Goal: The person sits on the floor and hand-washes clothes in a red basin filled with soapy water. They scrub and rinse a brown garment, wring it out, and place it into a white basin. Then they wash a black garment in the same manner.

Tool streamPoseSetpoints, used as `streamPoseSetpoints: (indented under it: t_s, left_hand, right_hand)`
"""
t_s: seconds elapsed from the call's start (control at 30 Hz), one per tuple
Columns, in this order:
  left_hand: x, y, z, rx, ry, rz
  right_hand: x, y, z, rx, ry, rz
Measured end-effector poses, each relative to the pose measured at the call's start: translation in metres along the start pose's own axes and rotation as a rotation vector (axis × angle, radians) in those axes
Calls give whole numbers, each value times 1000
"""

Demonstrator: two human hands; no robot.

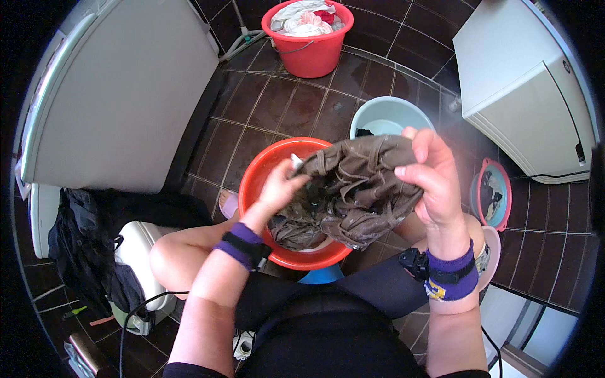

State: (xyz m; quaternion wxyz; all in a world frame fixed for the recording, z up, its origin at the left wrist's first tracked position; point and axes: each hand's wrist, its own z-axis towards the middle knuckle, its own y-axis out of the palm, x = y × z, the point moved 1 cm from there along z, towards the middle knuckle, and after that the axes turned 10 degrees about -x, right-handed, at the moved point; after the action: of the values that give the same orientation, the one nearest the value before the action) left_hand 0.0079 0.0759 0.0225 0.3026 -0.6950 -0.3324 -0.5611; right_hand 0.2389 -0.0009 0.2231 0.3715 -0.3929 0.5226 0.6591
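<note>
A wet, brownish-grey garment (359, 189) with belt loops along its waistband is stretched between my hands. My left hand (282, 185) grips its left edge, above the orange-red basin (253, 198). Higher and to the right, my right hand (432, 177) pinches the waistband between thumb and fingers. The garment's lower left part hangs down into the basin, and its folds hide most of what is inside. Beyond the right hand stands a pale blue basin (392, 109) with a dark piece of cloth (363, 133) in it.
A red bucket (309, 54) heaped with laundry (307, 21) stands at the far wall. A large grey appliance (127, 94) is at left, a white cabinet (524, 104) at right. Below the cabinet is a pink-rimmed basin (506, 208) holding cloth. Dark clothes (80, 245) drape at left.
</note>
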Motion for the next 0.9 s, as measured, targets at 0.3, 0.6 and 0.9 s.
streamPoseSetpoints:
  t_s: [0.3, 0.6, 0.9]
  left_hand:
    - [176, -40, -34, 184, 105, -310]
    - [107, -30, -72, 191, 97, 9]
    - [-31, 15, -55, -339, -383, 1075]
  right_hand:
    - [-32, 57, 62, -104, -225, -34]
    - [35, 51, 33, -52, -5, -267]
    - [215, -35, -16, -108, 489, -1468]
